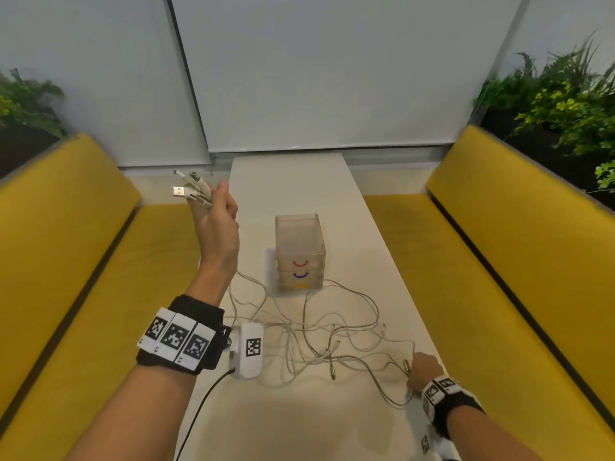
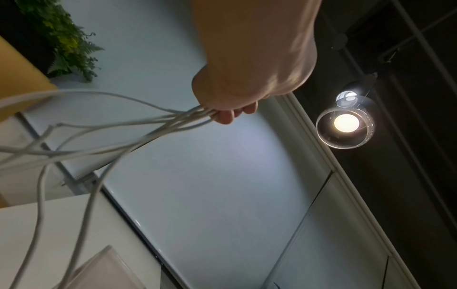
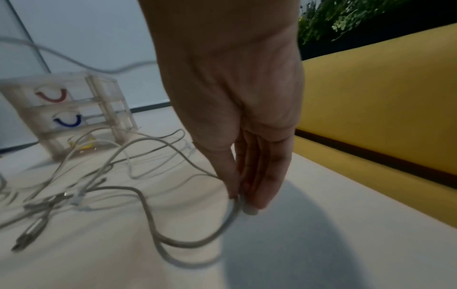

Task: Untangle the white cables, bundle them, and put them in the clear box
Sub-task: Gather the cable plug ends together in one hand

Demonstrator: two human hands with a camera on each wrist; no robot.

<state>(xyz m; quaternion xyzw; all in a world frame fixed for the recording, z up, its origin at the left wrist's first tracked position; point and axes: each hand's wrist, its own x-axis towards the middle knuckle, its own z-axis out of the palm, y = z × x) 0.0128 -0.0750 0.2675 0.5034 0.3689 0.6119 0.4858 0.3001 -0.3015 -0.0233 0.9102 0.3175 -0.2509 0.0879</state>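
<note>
— Where do the cables [image 1: 309,331] lie?
— Spread on the table [image 1: 332,420], running from the raised left hand [image 1: 218,224], which grips their plug ends [image 1: 191,189], down to the right hand [image 1: 422,371].
— And the right fingers [image 3: 269,176]?
— Nearly straight, close together, pinching one end low. The clear box [image 1: 299,251] stands beyond the tangle, between both hands.

one clear box [image 1: 299,247], two hands [image 1: 218,221], two benches [image 1: 66,227]
</note>
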